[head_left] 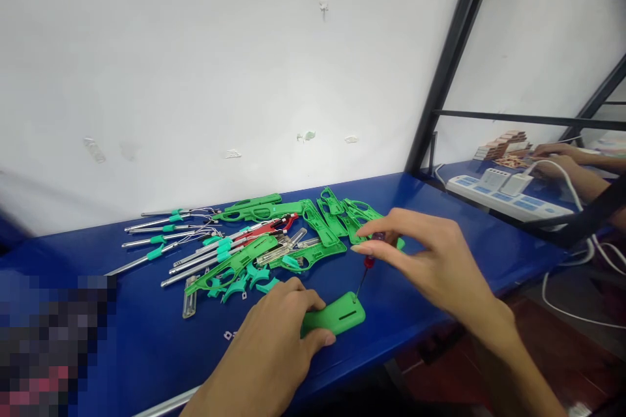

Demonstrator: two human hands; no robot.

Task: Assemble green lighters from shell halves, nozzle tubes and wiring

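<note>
My left hand [281,332] grips a green plastic piece [340,316] with a dark slot, pressed flat on the blue table; its left part is hidden under my fingers. My right hand [415,254] pinches the handle of a small screwdriver [369,262] between thumb and fingers. The screwdriver stands tilted, its thin shaft reaching down to the far right corner of the green piece. Whether a screw sits under the tip is too small to tell. Beyond my left hand lie teal curved parts [235,288] and green gun-shaped shells [264,208].
Silver tubes [195,265] with wires, a red part [261,229] and clear plastic pieces [189,300] cover the table's middle left. At right, past a black metal frame [447,58], are a white power strip [508,199] and another person's hands [562,163] beside stacked wooden pieces [503,143].
</note>
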